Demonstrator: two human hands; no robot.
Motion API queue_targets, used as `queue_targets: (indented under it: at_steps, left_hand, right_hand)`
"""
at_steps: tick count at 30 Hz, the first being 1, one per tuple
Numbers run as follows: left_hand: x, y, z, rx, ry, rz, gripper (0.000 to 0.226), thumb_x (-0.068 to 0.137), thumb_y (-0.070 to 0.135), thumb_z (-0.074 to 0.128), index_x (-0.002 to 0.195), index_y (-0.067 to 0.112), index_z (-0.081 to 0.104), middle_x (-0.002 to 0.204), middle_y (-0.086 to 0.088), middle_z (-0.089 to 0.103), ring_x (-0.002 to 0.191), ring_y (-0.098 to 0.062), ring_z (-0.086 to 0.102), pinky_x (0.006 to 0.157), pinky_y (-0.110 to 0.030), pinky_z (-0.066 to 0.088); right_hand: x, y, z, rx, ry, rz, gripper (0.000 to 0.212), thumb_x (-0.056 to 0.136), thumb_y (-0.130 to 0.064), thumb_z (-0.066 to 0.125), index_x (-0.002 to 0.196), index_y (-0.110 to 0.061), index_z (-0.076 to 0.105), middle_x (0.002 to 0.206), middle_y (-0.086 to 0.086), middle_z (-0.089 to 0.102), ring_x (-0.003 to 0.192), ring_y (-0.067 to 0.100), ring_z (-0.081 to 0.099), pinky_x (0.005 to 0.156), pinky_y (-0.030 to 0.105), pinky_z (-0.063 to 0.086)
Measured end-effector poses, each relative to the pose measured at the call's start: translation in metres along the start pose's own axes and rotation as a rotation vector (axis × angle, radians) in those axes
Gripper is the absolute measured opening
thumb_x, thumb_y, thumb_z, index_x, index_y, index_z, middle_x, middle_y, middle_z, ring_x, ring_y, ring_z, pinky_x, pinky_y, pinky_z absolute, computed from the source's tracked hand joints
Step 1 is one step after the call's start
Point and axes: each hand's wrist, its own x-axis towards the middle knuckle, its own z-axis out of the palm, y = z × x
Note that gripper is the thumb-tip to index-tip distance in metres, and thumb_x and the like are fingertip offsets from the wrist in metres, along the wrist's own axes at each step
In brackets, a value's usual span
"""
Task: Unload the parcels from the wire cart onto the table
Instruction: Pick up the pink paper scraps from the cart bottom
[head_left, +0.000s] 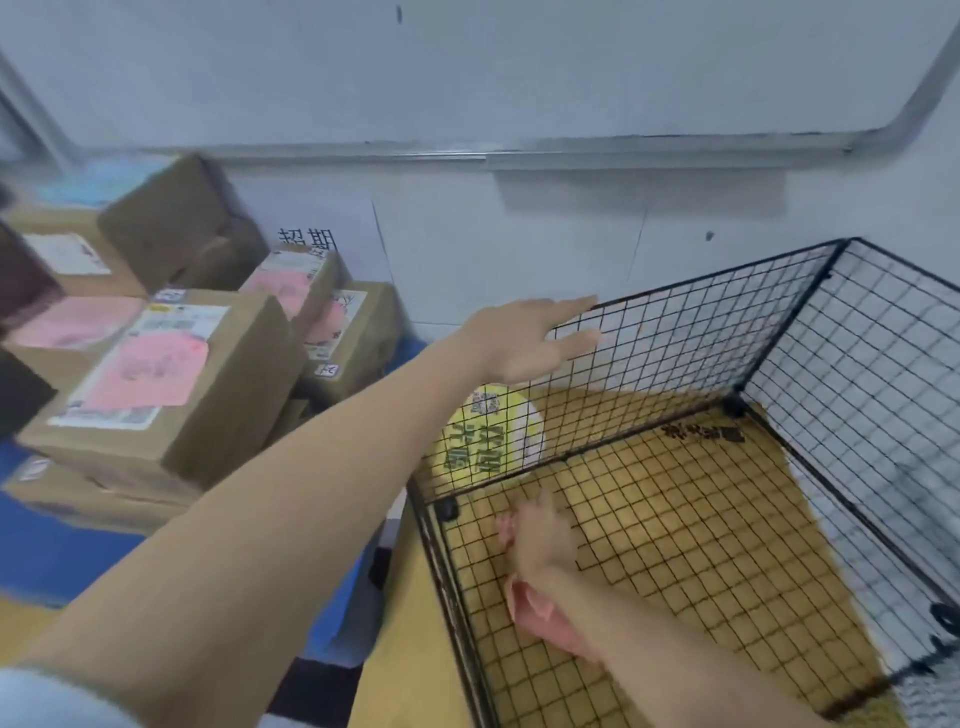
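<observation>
A pale blue-grey sleeve (47, 699) ended above the left elbow. The left hand (524, 340) and right hand (543, 535) were bare, as were both forearms.

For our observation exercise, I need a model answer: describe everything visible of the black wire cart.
The wire cart is an open-topped box of upright black wire grid panels joined by black corner connectors, with brown cardboard showing at its mesh floor. It stands by the wall. The left hand touches its top rim with straight fingers; the right hand reaches inside onto a pink parcel lying on the floor.
</observation>
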Motion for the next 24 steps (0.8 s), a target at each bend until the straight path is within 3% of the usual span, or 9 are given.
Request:
queue_targets:
  at_steps: [2, 6, 11, 16, 20, 24]
  left_hand:
    - [0.003, -0.004, -0.002, 0.023, 0.001, 0.006, 0.059, 0.092, 0.069, 0.021, 0.147, 0.049, 0.016, 0.155, 0.006, 0.027, 0.138, -0.017, 0.035, 0.114, -0.046, 0.023]
    - [0.008, -0.004, -0.007, 0.075, -0.017, 0.035, 0.057, 0.093, 0.067, 0.018, 0.147, 0.048, 0.015, 0.154, 0.007, 0.031, 0.138, -0.016, 0.034, 0.113, -0.048, 0.023]
    - [0.022, -0.009, -0.013, 0.167, -0.001, 0.035, 0.056, 0.095, 0.064, 0.015, 0.148, 0.047, 0.011, 0.152, 0.003, 0.033, 0.14, -0.02, 0.029, 0.113, -0.047, 0.015]
    - [0.034, -0.019, -0.012, 0.218, 0.081, -0.013, 0.055, 0.095, 0.063, 0.017, 0.147, 0.048, 0.011, 0.153, 0.004, 0.029, 0.14, -0.023, 0.025, 0.115, -0.048, 0.009]
    - [0.046, -0.022, -0.011, 0.237, 0.154, -0.054, 0.052, 0.096, 0.06, 0.022, 0.147, 0.049, 0.013, 0.156, 0.006, 0.023, 0.144, -0.017, 0.015, 0.116, -0.046, 0.002]
    - [0.056, -0.025, -0.009, 0.251, 0.178, -0.042, 0.051, 0.097, 0.057, 0.023, 0.146, 0.051, 0.011, 0.157, 0.007, 0.02, 0.144, -0.017, 0.014, 0.116, -0.044, 0.006]
  right_hand:
    - [0.007, 0.001, -0.004, 0.017, 0.02, 0.108, 0.016, 0.089, -0.011, 0.052, 0.091, -0.024, 0.061, 0.11, -0.006, 0.045, 0.081, 0.006, 0.051, 0.059, 0.017, 0.047]
    - [0.021, 0.005, -0.003, -0.002, -0.002, 0.113, 0.015, 0.088, -0.011, 0.056, 0.088, -0.025, 0.061, 0.112, -0.006, 0.043, 0.096, 0.014, 0.055, 0.081, 0.026, 0.054]
    - [0.052, 0.016, -0.016, -0.005, 0.003, 0.177, 0.024, 0.08, -0.011, 0.069, 0.094, -0.027, 0.06, 0.12, -0.001, 0.043, 0.095, 0.016, 0.057, 0.072, 0.02, 0.053]
    - [0.083, 0.035, -0.031, 0.008, 0.0, 0.219, 0.049, 0.07, -0.009, 0.078, 0.112, -0.024, 0.058, 0.126, 0.004, 0.041, 0.098, 0.019, 0.06, 0.068, 0.018, 0.054]
    - [0.1, 0.05, -0.044, 0.027, 0.032, 0.227, 0.041, 0.076, -0.008, 0.074, 0.109, -0.025, 0.058, 0.124, 0.004, 0.042, 0.101, 0.021, 0.06, 0.067, 0.016, 0.049]
    - [0.107, 0.058, -0.049, 0.046, 0.041, 0.2, 0.034, 0.075, -0.011, 0.075, 0.095, -0.029, 0.055, 0.118, 0.001, 0.043, 0.095, 0.019, 0.058, 0.068, 0.02, 0.052]
